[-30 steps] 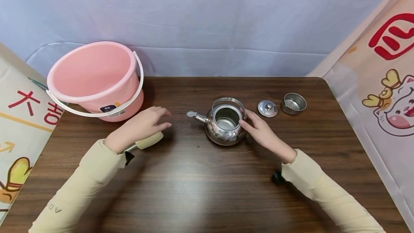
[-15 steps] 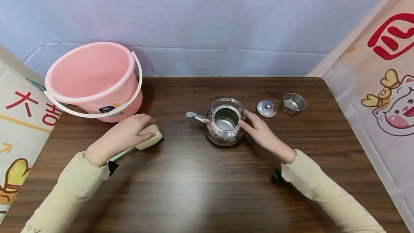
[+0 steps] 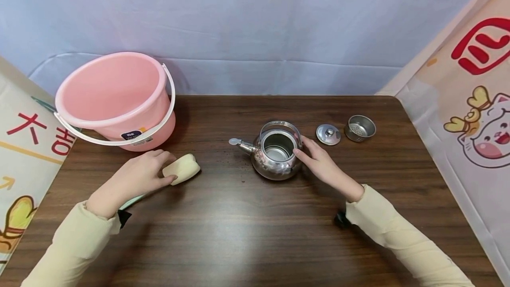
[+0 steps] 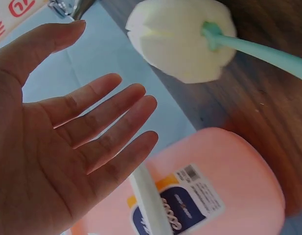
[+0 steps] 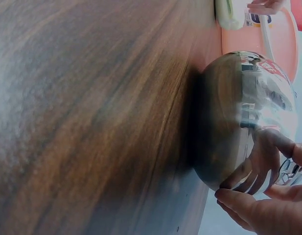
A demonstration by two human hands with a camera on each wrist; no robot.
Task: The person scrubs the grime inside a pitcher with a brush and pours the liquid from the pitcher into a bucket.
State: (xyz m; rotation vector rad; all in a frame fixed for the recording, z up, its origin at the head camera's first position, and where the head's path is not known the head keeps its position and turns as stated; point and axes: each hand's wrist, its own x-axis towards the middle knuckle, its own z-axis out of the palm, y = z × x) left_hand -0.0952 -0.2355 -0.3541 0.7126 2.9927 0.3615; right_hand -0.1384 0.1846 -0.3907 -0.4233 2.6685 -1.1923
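A stainless steel kettle [image 3: 275, 169] stands uncovered on the table, its spout toward the left. My right hand [image 3: 320, 162] holds it by the right side, thumb near the rim; in the right wrist view, fingertips [image 5: 229, 196] meet the shiny body. On the left lies a sponge brush with a cream sponge head [image 3: 184, 168] and a pale green handle [image 3: 132, 201]. Over this brush hovers my left hand [image 3: 135, 176], palm down. The left wrist view shows its fingers [image 4: 111, 117] spread and slightly bent, with nothing held; the sponge head sits beyond the fingertips.
A pink bucket [image 3: 159, 133] with a white handle [image 3: 172, 96] stands at the back left, near the left hand. Right of the kettle are its knobbed lid [image 3: 328, 134] and a perforated metal strainer [image 3: 360, 128]. Cloth hangs behind the wooden table [image 3: 239, 234].
My left hand has moved left and toward me, from beyond the sponge head back over the brush handle. The right hand and the kettle stay where they were.
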